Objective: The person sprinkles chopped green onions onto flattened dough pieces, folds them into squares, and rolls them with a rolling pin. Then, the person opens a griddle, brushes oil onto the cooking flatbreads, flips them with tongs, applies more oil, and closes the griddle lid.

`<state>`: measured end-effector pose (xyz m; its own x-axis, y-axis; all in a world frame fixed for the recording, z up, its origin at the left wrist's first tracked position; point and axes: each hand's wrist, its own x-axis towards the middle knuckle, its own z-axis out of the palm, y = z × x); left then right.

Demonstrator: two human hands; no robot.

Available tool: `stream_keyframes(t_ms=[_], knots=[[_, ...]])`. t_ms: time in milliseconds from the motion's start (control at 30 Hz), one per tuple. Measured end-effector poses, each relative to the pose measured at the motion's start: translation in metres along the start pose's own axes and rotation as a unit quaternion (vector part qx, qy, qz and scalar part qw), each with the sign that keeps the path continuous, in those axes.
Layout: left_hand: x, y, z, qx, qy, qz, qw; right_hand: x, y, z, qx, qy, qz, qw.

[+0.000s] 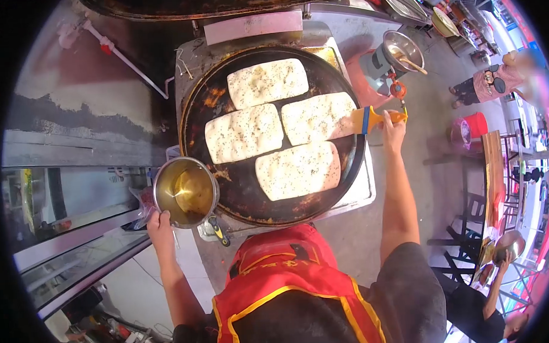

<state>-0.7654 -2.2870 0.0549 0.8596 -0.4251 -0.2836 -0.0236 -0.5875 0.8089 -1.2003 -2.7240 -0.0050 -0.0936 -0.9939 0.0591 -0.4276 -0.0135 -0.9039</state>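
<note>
My right hand (394,131) is closed round the orange handle of a pastry brush (374,118). The pale bristles touch the right end of a seeded flatbread (315,117). Three more seeded slabs lie with it on the big round griddle (227,206): one flatbread (267,82) at the top, another flatbread (244,134) at left, and a third flatbread (298,170) lower down. At the griddle's lower left edge, my left hand (161,227) grips the rim of a metal bowl (186,191) holding yellowish oil.
A tool with a black and yellow handle (218,231) lies below the griddle. Behind hangs a dark round lid (220,5). To the right stand a metal bowl with a wooden utensil (403,49), a red bucket (476,124) and a wooden table (493,176). Two people are at the right.
</note>
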Motion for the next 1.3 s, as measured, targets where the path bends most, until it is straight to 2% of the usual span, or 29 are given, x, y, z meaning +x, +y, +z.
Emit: stream_keyframes(t_ms=[100,133,167,200,233,267,300,333,400,433,467,500,533,567,600,667,733,767,800,833,867,967,1000,1033,1067,1133,1200,1233,1300], knots=[[0.004,-0.006,0.005,0.022,-0.002,0.035,0.999,0.015,0.002,0.046,0.004,-0.038,-0.227,0.973],[0.003,-0.004,0.008,0.042,0.002,0.055,0.998,0.006,-0.007,0.069,-0.079,-0.061,-0.234,0.967],[0.000,-0.001,0.011,0.027,0.002,0.042,0.999,-0.005,-0.018,0.093,-0.305,-0.111,-0.266,0.908],[-0.004,0.006,0.014,0.013,0.002,0.030,0.999,-0.022,-0.024,0.122,-0.372,-0.178,-0.245,0.878],[-0.005,0.011,0.015,-0.001,0.001,0.019,1.000,-0.038,-0.008,0.149,-0.345,-0.114,-0.408,0.837],[-0.004,0.010,0.015,-0.006,0.005,0.025,1.000,-0.060,-0.037,0.157,-0.277,-0.176,-0.389,0.861],[-0.004,0.008,0.015,-0.011,0.009,0.030,0.999,-0.076,-0.055,0.165,-0.274,-0.209,-0.381,0.858],[-0.004,0.008,0.016,-0.017,0.012,0.033,0.999,-0.087,-0.086,0.159,-0.231,-0.243,-0.339,0.879],[-0.003,0.008,0.017,-0.036,0.007,0.018,0.999,-0.065,-0.077,0.158,-0.070,-0.135,-0.258,0.954],[-0.005,0.007,0.017,-0.045,0.004,0.008,0.999,-0.027,-0.034,0.164,0.104,-0.130,-0.070,0.984],[-0.006,0.007,0.017,-0.059,0.000,0.000,0.998,0.002,-0.038,0.136,-0.075,-0.106,-0.025,0.991],[-0.008,0.006,0.018,-0.072,-0.002,-0.008,0.997,0.033,-0.011,0.117,0.073,-0.097,-0.038,0.992],[-0.010,0.007,0.017,-0.084,-0.004,-0.017,0.996,0.052,0.010,0.102,0.104,-0.018,-0.023,0.994],[-0.012,0.010,0.016,-0.069,0.000,-0.011,0.998,0.056,0.001,0.076,0.057,0.000,-0.022,0.998],[-0.014,0.016,0.018,-0.056,0.005,-0.005,0.998,0.055,-0.015,0.059,0.010,0.017,-0.024,1.000],[-0.018,0.016,0.015,-0.039,0.005,-0.002,0.999,0.038,-0.021,0.077,0.052,-0.036,-0.142,0.988],[-0.016,0.010,0.009,-0.037,-0.001,0.000,0.999,-0.018,-0.060,0.089,-0.064,-0.156,-0.024,0.985],[-0.016,0.008,0.008,-0.042,0.000,0.000,0.999,-0.050,-0.046,0.111,-0.167,-0.201,-0.201,0.944],[-0.015,0.004,0.006,-0.048,0.001,-0.001,0.999,-0.082,-0.032,0.134,-0.245,-0.199,-0.380,0.869],[-0.014,0.000,0.003,-0.053,0.001,-0.002,0.999,-0.119,-0.018,0.155,-0.245,-0.247,-0.435,0.830],[-0.011,-0.007,0.001,-0.049,0.005,0.008,0.999,-0.160,-0.034,0.160,-0.217,-0.214,-0.466,0.831],[-0.008,-0.019,-0.007,-0.028,0.016,0.024,0.999,-0.188,-0.089,0.160,-0.160,-0.279,-0.418,0.849],[-0.010,-0.015,-0.009,-0.018,0.018,0.023,0.999,-0.173,-0.089,0.164,-0.162,-0.266,-0.379,0.871],[-0.012,-0.013,-0.011,-0.009,0.021,0.021,1.000,-0.152,-0.096,0.163,-0.164,-0.212,-0.392,0.880],[-0.010,-0.020,-0.013,-0.028,0.021,0.017,0.999,-0.132,-0.107,0.163,-0.193,-0.171,-0.404,0.878],[-0.008,-0.036,-0.017,-0.065,0.020,0.011,0.998,-0.110,-0.088,0.180,-0.259,-0.176,-0.400,0.861],[-0.014,-0.026,-0.023,0.065,0.028,0.050,0.996,-0.130,-0.082,0.190,-0.196,-0.211,-0.487,0.825],[-0.015,-0.022,-0.026,0.131,0.032,0.067,0.989,-0.146,-0.100,0.188,-0.193,-0.260,-0.438,0.838],[-0.014,-0.030,-0.028,0.080,0.044,0.059,0.994,-0.149,-0.131,0.188,-0.219,-0.216,-0.407,0.860]])
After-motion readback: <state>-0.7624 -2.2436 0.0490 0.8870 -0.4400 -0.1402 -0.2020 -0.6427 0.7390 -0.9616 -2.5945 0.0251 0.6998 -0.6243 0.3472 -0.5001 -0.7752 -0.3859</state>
